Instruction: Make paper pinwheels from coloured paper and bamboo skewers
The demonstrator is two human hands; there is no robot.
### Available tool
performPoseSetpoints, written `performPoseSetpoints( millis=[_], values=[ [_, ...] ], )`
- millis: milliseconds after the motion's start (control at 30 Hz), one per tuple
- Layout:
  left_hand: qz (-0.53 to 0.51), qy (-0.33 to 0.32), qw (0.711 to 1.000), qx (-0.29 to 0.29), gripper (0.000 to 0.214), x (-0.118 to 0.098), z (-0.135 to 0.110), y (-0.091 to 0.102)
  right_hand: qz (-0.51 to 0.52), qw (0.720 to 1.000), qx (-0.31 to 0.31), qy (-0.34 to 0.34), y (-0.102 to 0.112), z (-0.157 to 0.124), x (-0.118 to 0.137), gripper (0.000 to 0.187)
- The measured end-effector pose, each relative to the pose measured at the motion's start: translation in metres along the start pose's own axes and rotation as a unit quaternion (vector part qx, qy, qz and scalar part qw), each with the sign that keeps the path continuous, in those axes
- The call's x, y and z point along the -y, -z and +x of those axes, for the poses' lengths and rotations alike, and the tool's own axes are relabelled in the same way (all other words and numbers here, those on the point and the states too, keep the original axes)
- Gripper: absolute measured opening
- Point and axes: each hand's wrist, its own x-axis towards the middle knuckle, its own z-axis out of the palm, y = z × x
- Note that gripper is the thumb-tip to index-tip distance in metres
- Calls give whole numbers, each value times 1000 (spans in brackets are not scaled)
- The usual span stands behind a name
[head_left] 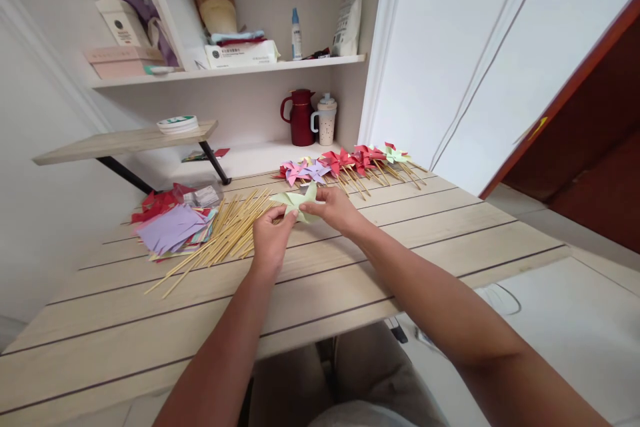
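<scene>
Both hands meet over the wooden table (350, 267) on a pale green folded paper pinwheel (300, 200). My left hand (270, 237) pinches its near left side with closed fingers. My right hand (336, 208) grips its right side, fingers curled over the paper. Just left of my hands lies a loose pile of thin wooden sticks (225, 233). Further left sits a stack of coloured paper sheets (173, 227), lilac on top, red beneath.
A row of finished pinwheels on sticks (350, 163), pink, lilac, red and green, lies at the table's far edge. Behind stand a dark red jug (300, 117) and a lidded cup (326, 120). Shelves above hold boxes and bottles. A small side shelf (125, 143) juts out at left.
</scene>
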Motion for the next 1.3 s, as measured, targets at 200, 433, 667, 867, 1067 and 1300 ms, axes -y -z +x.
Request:
performPoseSetpoints(
  millis=[200, 433, 667, 867, 1067, 1300],
  values=[
    [-35, 18, 999, 26, 26, -6, 0, -2, -7, 999, -32, 17, 1, 4, -4, 30],
    [-41, 9, 999, 5, 33, 0, 3, -1, -13, 999, -37, 29, 5, 6, -7, 25],
    [-34, 8, 999, -12, 28, 2, 5, 1, -20, 999, -22, 21, 2, 4, -7, 31],
    [-22, 5, 999, -28, 25, 0, 4, 0, -34, 999, -23, 26, 1, 2, -4, 32],
    [29, -47, 998, -28, 16, 1, 5, 1, -48, 998, -20, 29, 1, 1, -2, 28],
    [69, -78, 994, -43, 13, -2, 4, 1, -23, 999, -9, 31, -2, 3, -7, 31]
  ],
)
